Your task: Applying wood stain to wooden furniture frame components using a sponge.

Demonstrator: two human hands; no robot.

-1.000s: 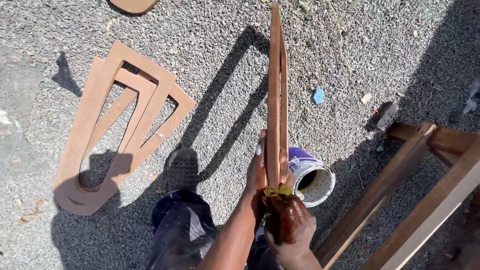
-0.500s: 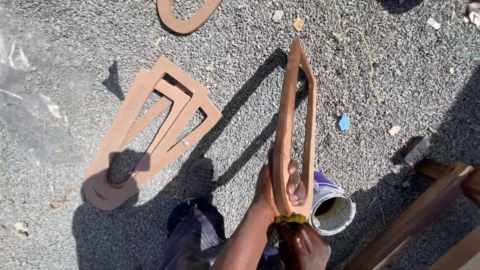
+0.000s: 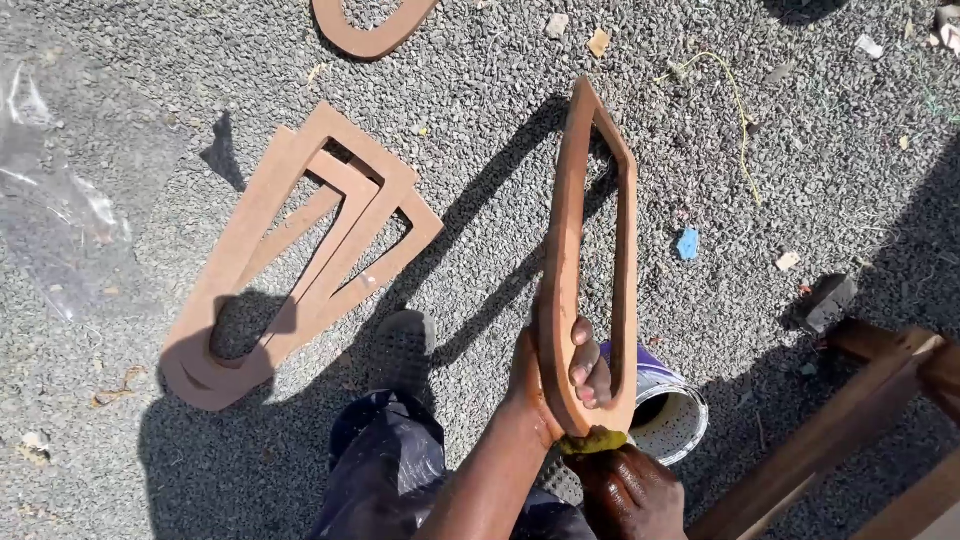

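A long brown teardrop-shaped wooden frame (image 3: 566, 230) stands upright in front of me, its pointed end away from me. My left hand (image 3: 545, 375) grips its left rail near the rounded bottom, fingers curled through the opening. My right hand (image 3: 628, 492) presses a yellow sponge (image 3: 594, 441) against the rounded end from below. Just right of that end an open tin can (image 3: 667, 415) with a purple label lies on the gravel.
A pile of similar brown frames (image 3: 300, 250) lies on the gravel at left, another frame piece (image 3: 372, 28) at the top. Clear plastic sheet (image 3: 60, 220) far left. Wooden beams (image 3: 850, 430) at lower right. My shoe (image 3: 400, 345) and trouser leg sit below the pile.
The frame has turned from edge-on to showing its open face, and the view has shifted so the pile and can sit further right. Both hands keep their hold.
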